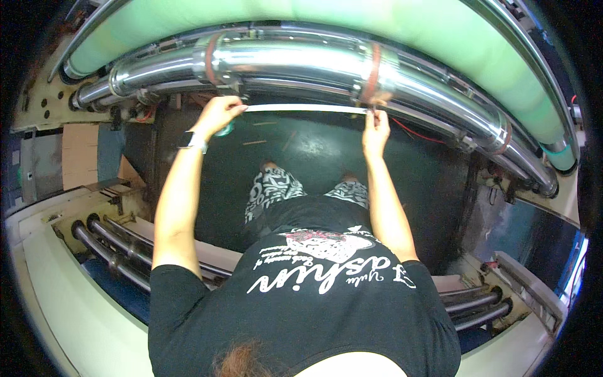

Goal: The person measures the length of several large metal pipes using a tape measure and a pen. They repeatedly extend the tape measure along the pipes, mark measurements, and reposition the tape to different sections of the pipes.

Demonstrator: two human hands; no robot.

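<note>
A narrow white strip [306,108] is stretched nearly level between my two hands, just in front of the shiny metal roller [289,58]. My left hand [221,112] pinches its left end; a teal curved thing [224,130] shows just below that hand, partly hidden. The strip's right end is pinched in my right hand [377,129], close to a reddish-brown band [372,66] around the roller. A second such band [212,58] circles the roller above my left hand. Whether the strip touches the roller, I cannot tell.
A wide pale green roller [301,16] spans the far side. Thinner metal bars [113,251] run low on both sides behind me. Machine side frames [47,251] stand left and right. Red cable [414,130] lies below the roller. Dark floor [308,147] shows beneath my arms.
</note>
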